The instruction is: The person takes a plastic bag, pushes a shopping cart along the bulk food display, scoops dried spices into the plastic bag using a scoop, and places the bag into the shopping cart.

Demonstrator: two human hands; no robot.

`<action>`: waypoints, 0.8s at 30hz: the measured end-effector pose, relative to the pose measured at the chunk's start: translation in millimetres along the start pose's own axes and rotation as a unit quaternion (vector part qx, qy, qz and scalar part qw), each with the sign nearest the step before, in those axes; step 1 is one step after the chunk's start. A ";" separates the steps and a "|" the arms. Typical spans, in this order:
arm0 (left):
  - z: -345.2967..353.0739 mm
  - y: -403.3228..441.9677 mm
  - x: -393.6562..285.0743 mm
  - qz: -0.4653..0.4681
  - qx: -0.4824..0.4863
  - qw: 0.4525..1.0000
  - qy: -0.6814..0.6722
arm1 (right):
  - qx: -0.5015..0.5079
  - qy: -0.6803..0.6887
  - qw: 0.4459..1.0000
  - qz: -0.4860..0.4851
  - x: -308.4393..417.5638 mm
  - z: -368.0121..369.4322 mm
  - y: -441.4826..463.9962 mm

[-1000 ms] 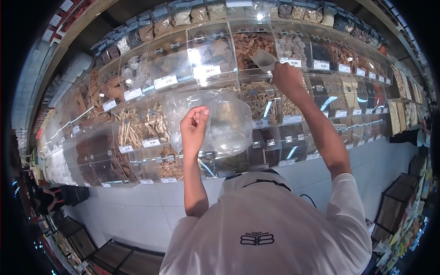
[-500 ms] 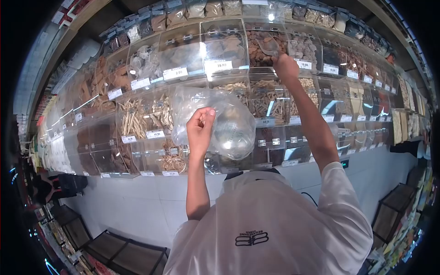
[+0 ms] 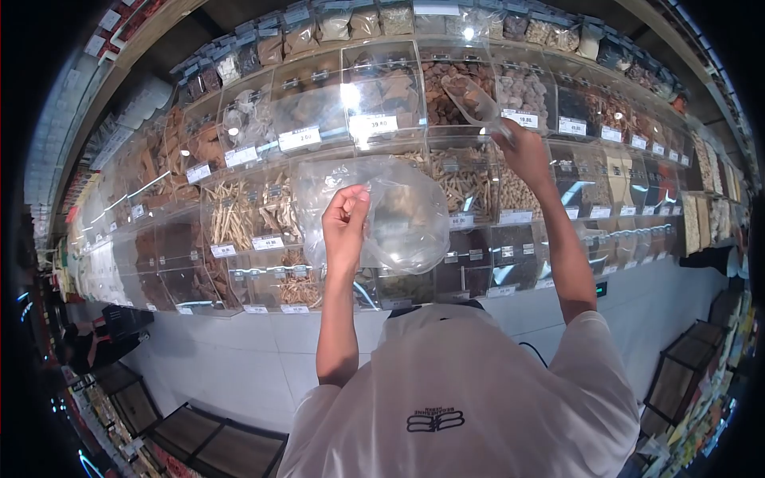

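My left hand (image 3: 345, 227) pinches the rim of a clear plastic bag (image 3: 406, 211), which hangs puffed out to its right in front of the middle row of bins. Up and to the right, my right hand (image 3: 522, 151) is closed round the handle of a clear scoop (image 3: 473, 102). The scoop's bowl is over the front of an upper bin of reddish-brown dried pieces (image 3: 446, 76). Whether anything lies in the scoop is hard to tell. Pale round dried goods (image 3: 522, 84) fill the bin beside it.
Clear-fronted bins with price labels (image 3: 373, 125) curve across the view in three rows. Packed bags (image 3: 335, 24) line the shelf above. Below the bins is a pale floor (image 3: 231, 350), with dark-framed racks (image 3: 207, 438) at the lower left. Part of a person (image 3: 84, 342) shows at the far left.
My right hand and the scoop have drawn down and slightly right from deeper in the reddish-brown bin half a second ago. My left hand still holds the bag in nearly the same place.
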State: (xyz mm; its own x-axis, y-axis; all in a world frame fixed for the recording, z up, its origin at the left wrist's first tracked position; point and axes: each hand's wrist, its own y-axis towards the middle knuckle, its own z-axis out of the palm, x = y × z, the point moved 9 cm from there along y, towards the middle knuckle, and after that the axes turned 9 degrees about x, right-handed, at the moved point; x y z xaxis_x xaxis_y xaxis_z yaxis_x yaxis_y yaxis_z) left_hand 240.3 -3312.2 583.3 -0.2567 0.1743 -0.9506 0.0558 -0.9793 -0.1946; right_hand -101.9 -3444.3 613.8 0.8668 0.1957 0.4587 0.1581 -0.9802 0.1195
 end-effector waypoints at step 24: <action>54.3 -75.2 -91.3 0.025 0.030 0.995 -0.087 | 0.245 0.042 0.883 -0.399 169.0 -231.4 -129.9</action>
State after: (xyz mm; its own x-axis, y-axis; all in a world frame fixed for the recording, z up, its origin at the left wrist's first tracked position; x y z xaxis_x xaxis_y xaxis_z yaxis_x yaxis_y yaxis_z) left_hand 207.2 -3260.1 697.8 -0.4193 0.1096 -0.9012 0.0165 -0.9916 -0.1283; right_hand -85.4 -3276.8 879.6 0.3527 0.8113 0.4662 0.9056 -0.4214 0.0484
